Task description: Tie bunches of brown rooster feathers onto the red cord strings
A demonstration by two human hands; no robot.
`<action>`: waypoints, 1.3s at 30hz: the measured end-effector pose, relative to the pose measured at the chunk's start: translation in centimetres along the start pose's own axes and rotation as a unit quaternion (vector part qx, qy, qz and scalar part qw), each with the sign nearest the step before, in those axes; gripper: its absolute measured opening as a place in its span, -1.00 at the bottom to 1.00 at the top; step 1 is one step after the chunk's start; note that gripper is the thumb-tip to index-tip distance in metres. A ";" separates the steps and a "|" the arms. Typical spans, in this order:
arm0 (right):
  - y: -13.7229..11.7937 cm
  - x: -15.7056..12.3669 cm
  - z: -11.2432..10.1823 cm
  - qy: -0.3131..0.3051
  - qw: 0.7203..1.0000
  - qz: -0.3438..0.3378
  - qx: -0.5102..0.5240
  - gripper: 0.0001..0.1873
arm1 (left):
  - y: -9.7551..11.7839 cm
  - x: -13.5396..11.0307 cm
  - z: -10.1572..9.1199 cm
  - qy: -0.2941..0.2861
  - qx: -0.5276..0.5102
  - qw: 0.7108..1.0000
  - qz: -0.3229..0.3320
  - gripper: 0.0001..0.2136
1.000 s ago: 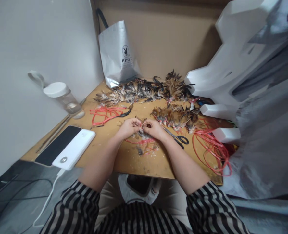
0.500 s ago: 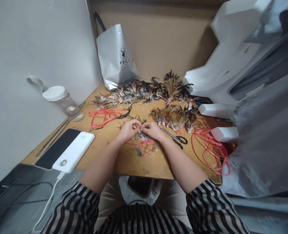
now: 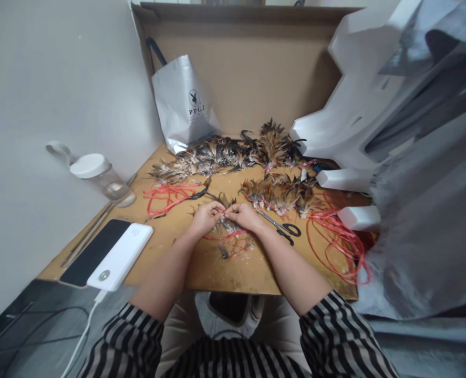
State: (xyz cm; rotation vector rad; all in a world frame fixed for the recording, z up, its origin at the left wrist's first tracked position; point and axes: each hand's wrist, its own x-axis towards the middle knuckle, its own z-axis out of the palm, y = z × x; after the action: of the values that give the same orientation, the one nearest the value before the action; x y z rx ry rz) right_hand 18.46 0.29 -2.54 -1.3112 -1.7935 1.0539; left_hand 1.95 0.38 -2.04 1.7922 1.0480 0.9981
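Observation:
My left hand point(image 3: 209, 217) and my right hand point(image 3: 244, 215) meet over the table, fingertips pinched almost against each other. Between them runs a short piece of red plastic string point(image 3: 224, 212), which both hands grip. Just below and behind the fingers lies a small bunch of brown and grey feathers point(image 3: 228, 224), partly covered by my hands. Loose red strands and feather scraps point(image 3: 233, 247) are scattered in front of it. Black-handled scissors point(image 3: 282, 228) rest beside my right wrist.
Feather bundles point(image 3: 217, 155) line the back, with a brown tied row point(image 3: 278, 194) nearer. Red string lies in piles at left point(image 3: 167, 198) and right point(image 3: 335, 241). A silver bag point(image 3: 183, 105), bottle point(image 3: 109, 178), phone point(image 3: 94, 252), power bank point(image 3: 120, 257) and white foam point(image 3: 335, 126) surround the table point(image 3: 169, 262).
The camera has tipped up slightly, so the scene sits lower in view. Both hands stay pinched together over the feathers, with only slight finger movement.

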 end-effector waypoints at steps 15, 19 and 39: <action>-0.6 -0.2 0.0 0.026 0.998 -0.010 -0.048 -0.85 | -0.5 0.1 0.0 -0.002 0.009 1.000 -0.016 -0.90; -0.7 -0.2 0.0 0.043 0.998 -0.024 -0.046 -0.84 | -0.4 0.1 0.0 0.008 0.022 1.000 -0.007 -0.90; -0.4 0.0 0.1 0.009 1.000 0.000 -0.015 -0.81 | -1.3 0.4 -0.5 0.021 0.057 0.998 -0.008 -0.90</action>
State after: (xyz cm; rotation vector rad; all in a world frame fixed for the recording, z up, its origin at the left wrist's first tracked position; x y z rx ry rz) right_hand 18.16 0.23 -2.23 -1.3350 -1.8025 1.0157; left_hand 1.32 1.30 -2.99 1.8581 1.1633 0.9878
